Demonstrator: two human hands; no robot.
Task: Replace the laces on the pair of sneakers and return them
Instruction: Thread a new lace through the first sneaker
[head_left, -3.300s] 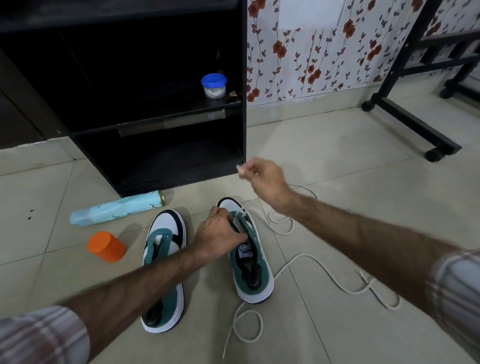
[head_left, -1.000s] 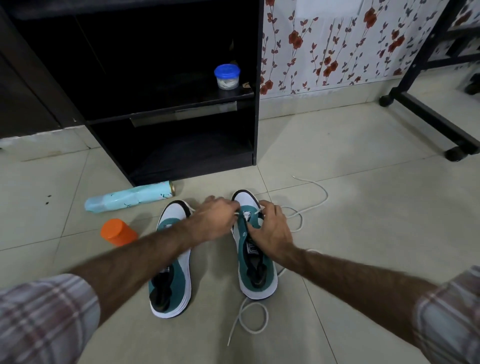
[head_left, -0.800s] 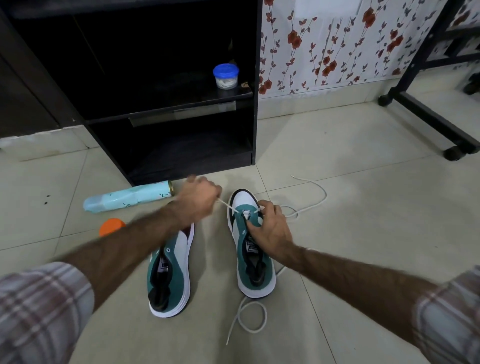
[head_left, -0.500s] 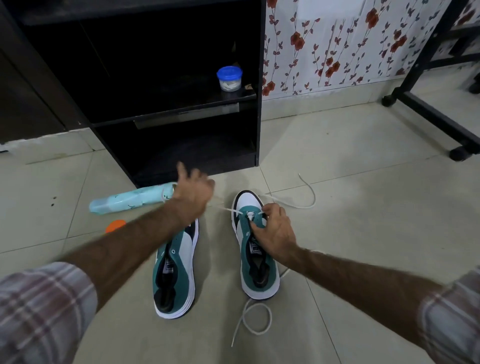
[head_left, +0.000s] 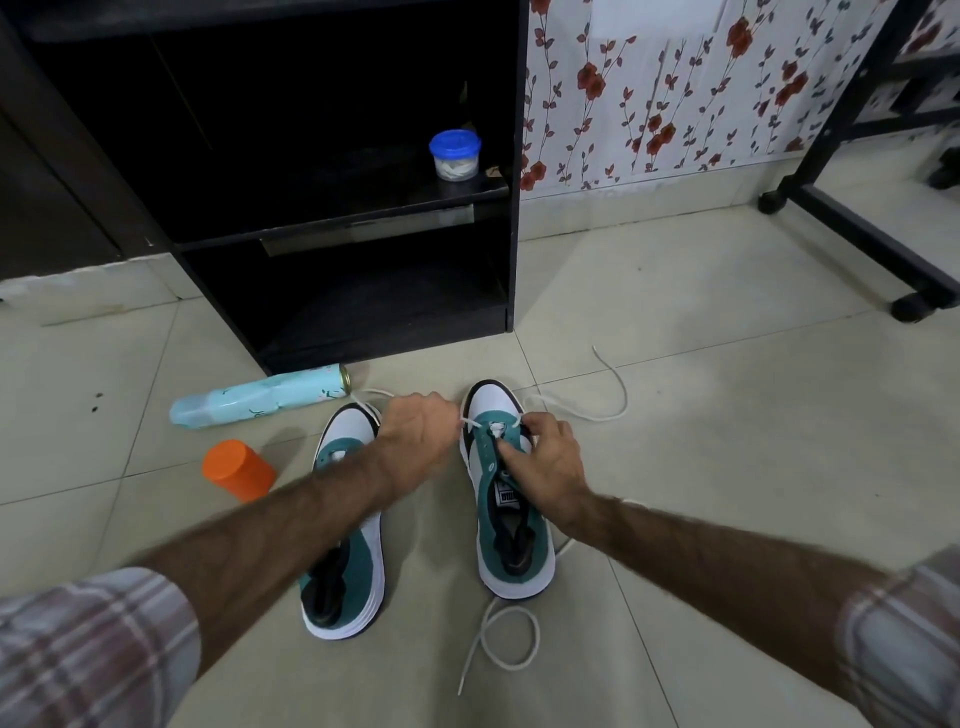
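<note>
Two teal and white sneakers stand side by side on the tiled floor (head_left: 727, 415), toes toward a black cabinet (head_left: 363, 260). The right sneaker (head_left: 511, 540) has a white lace (head_left: 613, 410) run through its front eyelets; one end trails out past the toe to the right, and more of it lies in a loop on the floor behind the heel. The right hand (head_left: 545, 462) rests on this sneaker's tongue, fingers curled and pinching the lace at the eyelets. The left hand (head_left: 415, 436) sits between the two toes, closed round the lace's other end, which runs taut from the eyelets into the fist and comes out the far side. The left sneaker (head_left: 348, 545) lies partly under that forearm, with no lace that I can see. Left of the shoes a pale blue can (head_left: 254, 402) lies on its side, with an orange cap (head_left: 236, 467) near it. A blue-lidded tub (head_left: 454, 155) stands on the cabinet shelf
</note>
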